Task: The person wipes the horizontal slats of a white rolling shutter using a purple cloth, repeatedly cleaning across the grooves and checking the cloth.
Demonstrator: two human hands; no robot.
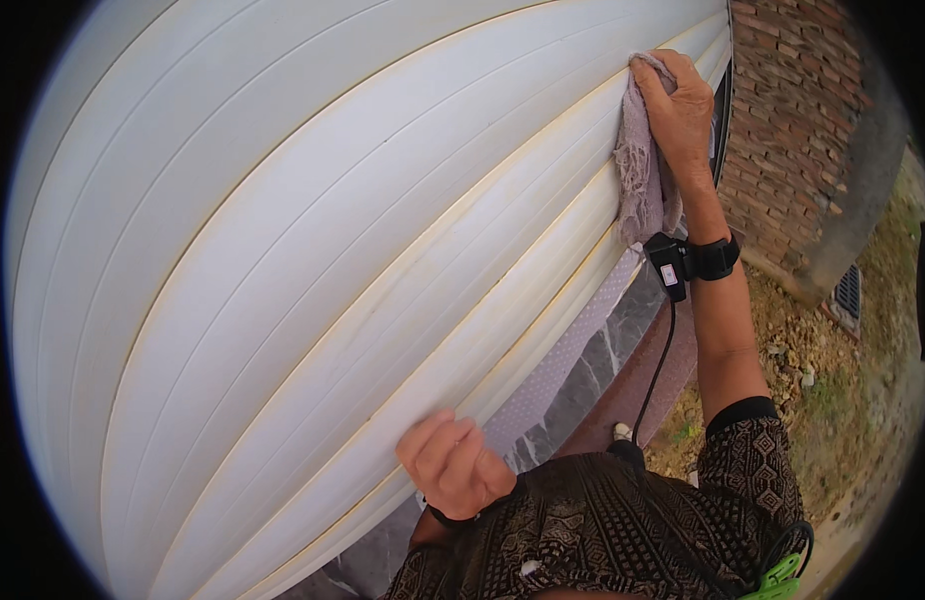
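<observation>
My right hand (678,112) grips a frayed, greyish-mauve cloth (636,165) at the upper right. The cloth hangs down against a large white slatted panel (320,247), close to its right edge. Yellowish lines run along several of the panel's seams. My left hand (459,465) is curled into a fist in front of the panel's lower part, with nothing visible in it; whether it touches the panel I cannot tell. A black device (666,262) is strapped to my right wrist, and its cable (655,367) runs down towards my body.
Below the panel lie a dotted pale strip (556,375), grey marbled tile (609,341) and a reddish ledge (627,409). A brick wall (792,112) rises at the right. Stony earth (785,360) and a drain grate (848,291) are near its foot. A green clip (779,576) hangs at my side.
</observation>
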